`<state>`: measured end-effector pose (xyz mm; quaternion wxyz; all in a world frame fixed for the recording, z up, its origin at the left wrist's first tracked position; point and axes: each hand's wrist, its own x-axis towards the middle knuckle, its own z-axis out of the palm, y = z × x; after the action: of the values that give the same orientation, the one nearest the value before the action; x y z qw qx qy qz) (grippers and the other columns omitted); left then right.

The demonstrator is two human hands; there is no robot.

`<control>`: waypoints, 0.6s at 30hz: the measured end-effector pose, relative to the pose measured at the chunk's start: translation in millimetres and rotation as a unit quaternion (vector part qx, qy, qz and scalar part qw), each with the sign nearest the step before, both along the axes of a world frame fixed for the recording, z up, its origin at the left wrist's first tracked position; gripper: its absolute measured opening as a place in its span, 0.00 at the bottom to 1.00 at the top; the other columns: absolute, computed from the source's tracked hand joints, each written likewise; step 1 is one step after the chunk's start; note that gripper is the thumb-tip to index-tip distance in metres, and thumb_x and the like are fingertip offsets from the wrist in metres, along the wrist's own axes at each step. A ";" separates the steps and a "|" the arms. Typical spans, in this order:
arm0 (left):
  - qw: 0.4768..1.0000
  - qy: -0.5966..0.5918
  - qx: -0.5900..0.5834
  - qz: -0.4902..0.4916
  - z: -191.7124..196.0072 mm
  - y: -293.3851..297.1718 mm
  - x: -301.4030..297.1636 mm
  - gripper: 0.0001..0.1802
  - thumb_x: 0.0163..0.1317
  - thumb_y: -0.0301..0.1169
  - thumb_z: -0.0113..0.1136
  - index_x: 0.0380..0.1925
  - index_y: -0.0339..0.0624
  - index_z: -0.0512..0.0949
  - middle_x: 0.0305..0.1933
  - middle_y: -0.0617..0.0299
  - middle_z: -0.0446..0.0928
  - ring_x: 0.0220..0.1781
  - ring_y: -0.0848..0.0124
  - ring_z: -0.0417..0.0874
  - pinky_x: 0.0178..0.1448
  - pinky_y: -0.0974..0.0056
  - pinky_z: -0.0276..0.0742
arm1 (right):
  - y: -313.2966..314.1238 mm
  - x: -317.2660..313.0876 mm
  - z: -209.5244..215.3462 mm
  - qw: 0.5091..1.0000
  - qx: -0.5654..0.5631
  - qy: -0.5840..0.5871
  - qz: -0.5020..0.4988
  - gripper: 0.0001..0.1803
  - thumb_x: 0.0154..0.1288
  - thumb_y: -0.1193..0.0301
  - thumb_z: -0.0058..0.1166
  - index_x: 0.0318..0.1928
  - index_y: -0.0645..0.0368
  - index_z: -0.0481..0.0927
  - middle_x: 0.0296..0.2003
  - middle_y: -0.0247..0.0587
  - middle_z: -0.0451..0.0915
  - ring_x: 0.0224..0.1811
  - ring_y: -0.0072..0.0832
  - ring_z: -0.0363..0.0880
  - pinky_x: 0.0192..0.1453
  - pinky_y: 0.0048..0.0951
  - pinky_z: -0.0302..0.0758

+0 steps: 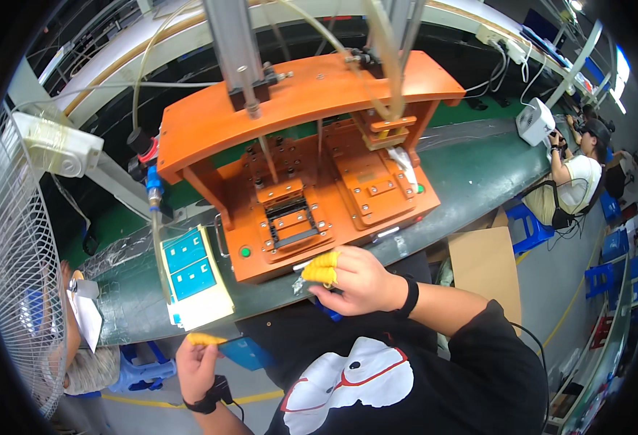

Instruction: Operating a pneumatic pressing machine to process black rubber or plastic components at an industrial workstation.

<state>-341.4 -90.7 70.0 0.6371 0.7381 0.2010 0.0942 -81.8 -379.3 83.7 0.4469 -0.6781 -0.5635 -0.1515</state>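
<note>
My left hand point(196, 368), low at the left, pinches a flat blue sheet point(247, 353) by its edge, off the table. One finger there wears a yellow finger cot. My right hand point(359, 281) is at the front edge of an orange press point(250, 250), with yellow finger cots on several curled fingers. Something small and pale peeks out beside those fingertips; whatever they grip is mostly hidden. Behind that hand, a black frame-shaped part point(290, 222) sits in the press's left fixture. The right fixture point(373, 187) lies beneath an orange press head, with a white cloth-like piece next to it.
Left of the press lie two blue cards point(190, 263) with small pale pieces, on a cream sheet stack. A wire fan guard point(18, 261) fills the left edge. Cardboard point(484, 268) stands right of me. Another person point(578, 177) sits farther along the green bench point(471, 163).
</note>
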 end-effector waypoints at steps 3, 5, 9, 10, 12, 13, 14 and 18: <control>0.999 -0.011 0.001 -0.047 -1.9 -23.8 44.3 0.07 0.71 0.21 0.59 0.47 0.33 0.77 0.41 0.59 0.84 0.38 0.75 0.84 0.45 0.68 0.81 | 4.9 12.8 15.9 0.996 0.026 -0.042 -0.072 0.18 0.55 0.71 0.71 0.47 0.57 0.85 0.43 0.40 0.84 0.48 0.40 0.82 0.51 0.39 0.79; 0.997 -0.021 0.010 -0.069 9.1 -35.9 61.5 0.07 0.71 0.21 0.59 0.48 0.33 0.77 0.41 0.60 0.83 0.38 0.75 0.84 0.45 0.69 0.81 | 7.2 17.5 30.5 0.989 -0.024 -0.082 -0.125 0.21 0.55 0.67 0.73 0.49 0.57 0.84 0.50 0.42 0.83 0.53 0.43 0.80 0.59 0.41 0.75; 0.988 -0.010 0.055 -0.141 35.3 -53.4 95.0 0.09 0.70 0.21 0.59 0.49 0.33 0.76 0.43 0.58 0.85 0.42 0.73 0.86 0.48 0.68 0.82 | 14.8 43.0 15.3 0.988 -0.069 -0.122 -0.067 0.15 0.57 0.66 0.69 0.44 0.56 0.84 0.41 0.38 0.82 0.51 0.39 0.80 0.56 0.39 0.75; 0.985 -0.023 0.076 -0.154 40.6 -57.0 102.7 0.10 0.70 0.21 0.60 0.49 0.33 0.76 0.43 0.56 0.85 0.44 0.72 0.87 0.49 0.67 0.82 | 14.5 48.1 12.8 0.988 -0.066 -0.121 -0.069 0.15 0.57 0.66 0.69 0.44 0.56 0.84 0.41 0.38 0.82 0.51 0.39 0.80 0.56 0.39 0.75; 0.981 -0.026 0.090 -0.172 47.5 -55.6 122.2 0.10 0.69 0.21 0.60 0.49 0.33 0.76 0.44 0.56 0.86 0.46 0.70 0.88 0.51 0.67 0.82 | 11.8 57.8 11.5 0.985 -0.090 -0.140 -0.039 0.09 0.55 0.69 0.63 0.36 0.56 0.80 0.34 0.36 0.79 0.45 0.37 0.79 0.51 0.38 0.73; 0.976 -0.029 0.100 -0.189 48.9 -52.3 131.8 0.10 0.69 0.21 0.61 0.49 0.33 0.77 0.45 0.55 0.86 0.48 0.69 0.88 0.52 0.66 0.82 | 13.2 60.5 11.2 0.986 -0.069 -0.148 -0.043 0.06 0.54 0.70 0.60 0.31 0.56 0.79 0.29 0.35 0.77 0.39 0.36 0.78 0.46 0.36 0.73; 0.970 -0.034 0.139 -0.197 47.6 -44.7 140.1 0.11 0.69 0.21 0.61 0.50 0.34 0.78 0.46 0.55 0.86 0.48 0.69 0.87 0.54 0.65 0.82 | 13.1 62.5 10.8 0.986 -0.067 -0.147 -0.046 0.06 0.54 0.70 0.60 0.31 0.56 0.79 0.29 0.35 0.77 0.39 0.36 0.78 0.46 0.36 0.73; 0.980 -0.027 0.094 -0.171 46.9 -16.6 181.1 0.14 0.69 0.21 0.60 0.54 0.35 0.80 0.54 0.60 0.82 0.55 0.71 0.81 0.63 0.65 0.74 | -0.5 76.7 12.7 0.976 -0.083 -0.198 -0.019 0.08 0.53 0.71 0.62 0.34 0.60 0.82 0.31 0.36 0.78 0.38 0.35 0.80 0.43 0.35 0.76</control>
<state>-160.3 -107.3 116.9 0.5768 0.8154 0.0446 0.0223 -5.1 -379.7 96.4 0.2651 -0.6801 -0.6386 -0.2438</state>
